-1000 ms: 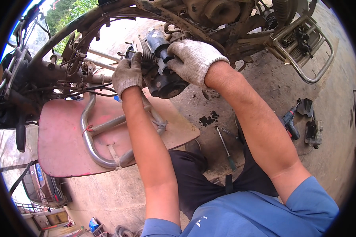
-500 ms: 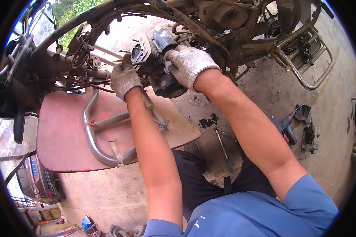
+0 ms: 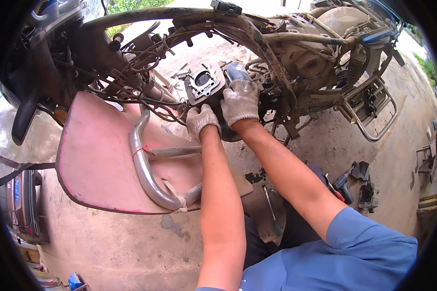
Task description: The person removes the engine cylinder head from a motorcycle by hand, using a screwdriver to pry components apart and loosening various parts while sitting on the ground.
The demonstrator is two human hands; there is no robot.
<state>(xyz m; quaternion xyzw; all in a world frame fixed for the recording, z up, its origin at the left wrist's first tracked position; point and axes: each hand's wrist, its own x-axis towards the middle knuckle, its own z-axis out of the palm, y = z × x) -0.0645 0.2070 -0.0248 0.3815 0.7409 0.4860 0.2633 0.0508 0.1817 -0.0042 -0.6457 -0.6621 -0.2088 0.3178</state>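
A motorcycle engine (image 3: 237, 72) sits within the frame (image 3: 267, 58) of a stripped, dirty motorcycle. Its finned cylinder (image 3: 217, 91) faces up, showing a round bore and several studs. My left hand (image 3: 204, 121), in a greyish-white knit glove, is closed on the engine's near lower edge, below the cylinder. My right hand (image 3: 241, 101), gloved the same way, grips the engine beside the cylinder, next to a dark rounded housing. The fingertips of both hands are partly hidden against the engine.
A pink board (image 3: 102, 160) with a chrome crash bar (image 3: 145, 169) lies left of my arms. On the ground to the right are a screwdriver (image 3: 273, 213), a power drill (image 3: 344, 186) and a finned metal part (image 3: 369, 198). A metal rear rack (image 3: 369, 109) juts out; a car (image 3: 24, 203) stands far left.
The engine has tilted, so the cylinder's open end now faces up toward me. My left hand has shifted from the cylinder's end to below it. The view has also moved.
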